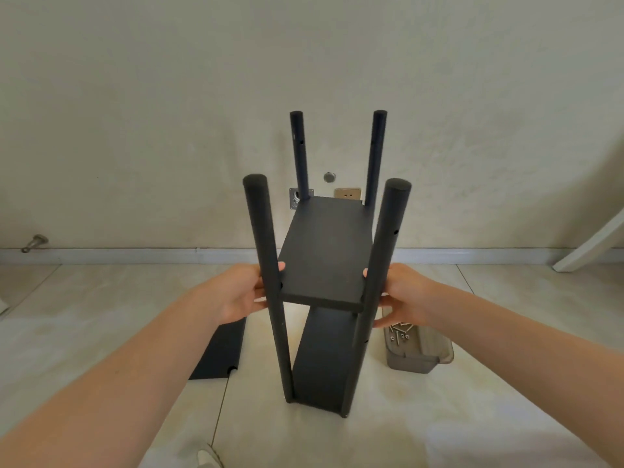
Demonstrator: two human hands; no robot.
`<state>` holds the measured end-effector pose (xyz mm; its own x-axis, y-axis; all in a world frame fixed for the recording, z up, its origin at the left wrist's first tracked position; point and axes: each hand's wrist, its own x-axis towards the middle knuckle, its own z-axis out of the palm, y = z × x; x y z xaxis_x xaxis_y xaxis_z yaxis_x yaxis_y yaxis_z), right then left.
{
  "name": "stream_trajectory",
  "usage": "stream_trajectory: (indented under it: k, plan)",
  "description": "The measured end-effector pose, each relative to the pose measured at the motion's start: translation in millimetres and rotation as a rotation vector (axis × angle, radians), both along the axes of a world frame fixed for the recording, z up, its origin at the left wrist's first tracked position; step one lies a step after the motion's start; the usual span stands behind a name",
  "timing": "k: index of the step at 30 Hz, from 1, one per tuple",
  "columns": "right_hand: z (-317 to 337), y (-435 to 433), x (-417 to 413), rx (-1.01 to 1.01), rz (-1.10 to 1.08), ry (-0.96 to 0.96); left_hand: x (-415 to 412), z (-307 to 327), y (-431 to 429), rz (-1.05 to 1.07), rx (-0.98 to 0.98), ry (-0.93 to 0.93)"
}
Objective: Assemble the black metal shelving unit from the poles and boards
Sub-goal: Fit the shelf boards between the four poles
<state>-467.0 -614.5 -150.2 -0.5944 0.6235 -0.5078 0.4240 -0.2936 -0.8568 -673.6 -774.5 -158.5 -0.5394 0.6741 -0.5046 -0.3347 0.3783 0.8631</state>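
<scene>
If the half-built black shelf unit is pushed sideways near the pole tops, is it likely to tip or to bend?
Probably tippy: the shelf unit is tall on a narrow foot, and the left hand and right hand hold it. Likely fairly stiff: two boards tie its four poles. The unbraced pole tops might flex slightly.

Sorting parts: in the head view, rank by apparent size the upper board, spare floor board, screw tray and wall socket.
1. upper board
2-3. spare floor board and screw tray look alike; board partly hidden, so unranked
4. wall socket, smallest, though farthest away
</scene>
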Motion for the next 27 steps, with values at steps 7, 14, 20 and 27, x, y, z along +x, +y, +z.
stream_trajectory:
  k: [7, 14, 20, 27]
  plan:
    - [0, 30, 19, -0.147, -0.157, 0.047, 30, -14, 14, -0.086, 0.017, -0.026]
    - [-8, 50, 29, -0.265, -0.171, 0.092, 53, -16, 15, -0.203, 0.076, -0.039]
    - [-15, 54, 30, -0.236, -0.111, 0.081, 58, -11, 11, -0.215, 0.103, -0.097]
    - [-21, 58, 32, -0.218, -0.087, 0.064, 61, -15, 10, -0.189, 0.097, -0.107]
